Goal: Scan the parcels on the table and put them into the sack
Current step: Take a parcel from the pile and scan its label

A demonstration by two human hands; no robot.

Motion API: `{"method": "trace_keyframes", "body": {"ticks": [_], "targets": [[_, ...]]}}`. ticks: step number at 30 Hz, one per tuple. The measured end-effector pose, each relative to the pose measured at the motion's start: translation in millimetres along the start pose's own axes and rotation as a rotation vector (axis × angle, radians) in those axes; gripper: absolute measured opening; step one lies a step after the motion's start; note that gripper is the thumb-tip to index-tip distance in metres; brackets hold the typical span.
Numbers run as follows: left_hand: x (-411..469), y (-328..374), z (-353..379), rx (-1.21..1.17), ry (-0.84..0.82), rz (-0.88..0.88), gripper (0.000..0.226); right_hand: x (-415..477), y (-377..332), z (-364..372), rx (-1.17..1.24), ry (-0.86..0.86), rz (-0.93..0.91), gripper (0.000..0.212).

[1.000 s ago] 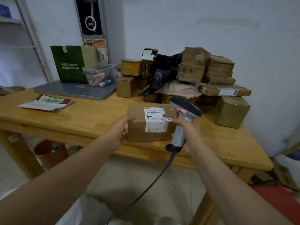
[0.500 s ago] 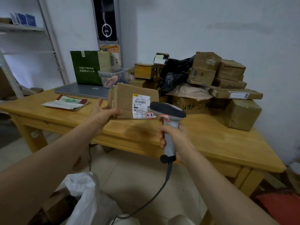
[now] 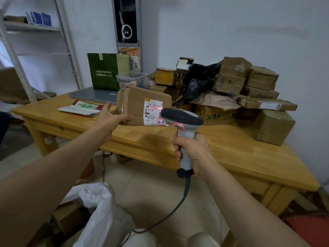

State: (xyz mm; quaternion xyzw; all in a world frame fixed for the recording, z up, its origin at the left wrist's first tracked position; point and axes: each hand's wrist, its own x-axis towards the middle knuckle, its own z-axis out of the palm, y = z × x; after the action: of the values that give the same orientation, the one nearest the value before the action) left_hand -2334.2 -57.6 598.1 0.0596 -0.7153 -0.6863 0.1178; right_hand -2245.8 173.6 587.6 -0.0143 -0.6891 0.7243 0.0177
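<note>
My left hand point(image 3: 111, 118) grips a brown cardboard parcel point(image 3: 135, 102) by its lower left edge and holds it upright above the wooden table point(image 3: 222, 150). A white shipping label point(image 3: 153, 112) faces me, and a red scan line lies across its barcode. My right hand point(image 3: 191, 151) grips the grey handle of a corded barcode scanner point(image 3: 181, 119) whose dark head points at the label from the right. The white sack point(image 3: 99, 207) stands open on the floor at the lower left, with a cardboard box inside it.
A pile of brown parcels point(image 3: 236, 82) and a black plastic bag point(image 3: 197, 82) fills the back right of the table. A laptop point(image 3: 94, 95), a green bag point(image 3: 103, 71), a clear tub point(image 3: 131, 80) and booklets point(image 3: 80, 108) lie at the back left. A metal shelf point(image 3: 35, 50) stands left.
My left hand has lifted the parcel off the table and tilted it upright. My right hand has drawn the scanner back and aimed it, and a red scan line now shows on the label.
</note>
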Motion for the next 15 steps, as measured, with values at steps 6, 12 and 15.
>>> {"method": "trace_keyframes", "body": {"ticks": [6,12,15], "targets": [[3.4,-3.0,-1.6,0.013,0.013,0.005,0.106,-1.1,0.1,2.7,-0.013,-0.015,-0.003,0.013],[3.1,-6.8,-13.8,-0.023,0.047,-0.037,0.101,0.9,1.8,9.2,0.009,-0.044,0.032,0.01],[-6.2,-13.8,-41.9,-0.016,0.169,-0.086,0.102,0.4,7.5,21.6,-0.011,-0.095,0.098,0.012]]}}
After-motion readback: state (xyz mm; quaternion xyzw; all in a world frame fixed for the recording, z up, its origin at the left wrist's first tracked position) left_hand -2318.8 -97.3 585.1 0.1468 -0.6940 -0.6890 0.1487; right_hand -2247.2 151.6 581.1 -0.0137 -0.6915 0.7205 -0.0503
